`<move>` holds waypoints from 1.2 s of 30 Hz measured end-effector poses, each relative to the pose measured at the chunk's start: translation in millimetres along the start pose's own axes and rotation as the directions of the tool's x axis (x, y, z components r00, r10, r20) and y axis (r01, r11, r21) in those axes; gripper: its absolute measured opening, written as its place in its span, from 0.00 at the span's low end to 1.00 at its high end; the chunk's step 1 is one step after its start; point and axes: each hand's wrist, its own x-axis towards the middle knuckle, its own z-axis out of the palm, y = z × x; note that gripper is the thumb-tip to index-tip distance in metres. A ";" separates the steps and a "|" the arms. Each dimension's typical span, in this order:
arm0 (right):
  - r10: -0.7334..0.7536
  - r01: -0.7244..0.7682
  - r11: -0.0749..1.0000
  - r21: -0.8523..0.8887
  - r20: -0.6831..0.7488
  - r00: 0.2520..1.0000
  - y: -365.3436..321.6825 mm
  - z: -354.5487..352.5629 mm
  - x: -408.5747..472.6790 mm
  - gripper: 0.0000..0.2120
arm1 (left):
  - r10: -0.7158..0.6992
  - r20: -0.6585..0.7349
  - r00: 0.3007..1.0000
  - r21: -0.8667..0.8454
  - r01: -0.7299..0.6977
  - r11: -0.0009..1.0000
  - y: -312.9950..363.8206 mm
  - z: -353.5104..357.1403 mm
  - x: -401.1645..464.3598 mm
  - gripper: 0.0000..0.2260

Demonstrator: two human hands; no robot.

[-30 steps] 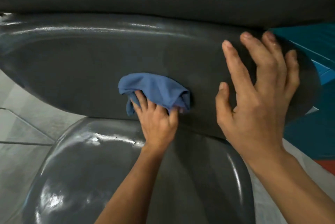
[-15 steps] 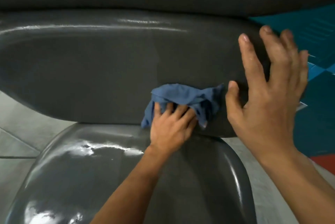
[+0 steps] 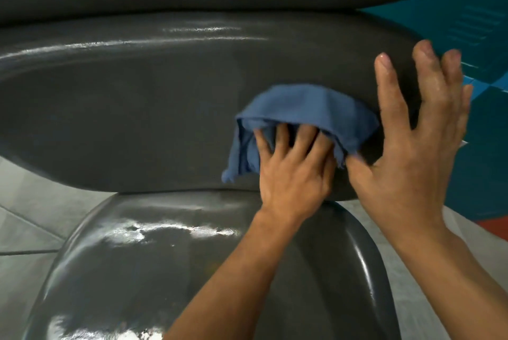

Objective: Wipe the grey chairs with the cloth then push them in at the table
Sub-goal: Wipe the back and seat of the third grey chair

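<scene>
Fingers of the left hand (image 3: 294,174) grip the blue cloth (image 3: 305,114) against the grey chair (image 3: 137,108) back, right hand (image 3: 412,152) open flat beside it.

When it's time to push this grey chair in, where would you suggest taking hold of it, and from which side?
Probably the backrest's rounded top edge, from behind, the side the person stands on. It runs wide and smooth, so both hands could curl over it. The right hand already lies flat at its right end; the left hand holds the blue cloth.
</scene>
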 end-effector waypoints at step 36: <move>0.581 -0.626 0.241 0.741 0.407 0.705 -85.8 -29.2 11.6 0.36 | 0.251 0.241 0.938 -0.335 -0.162 0.928 -23.9 -156.3 51.9 0.21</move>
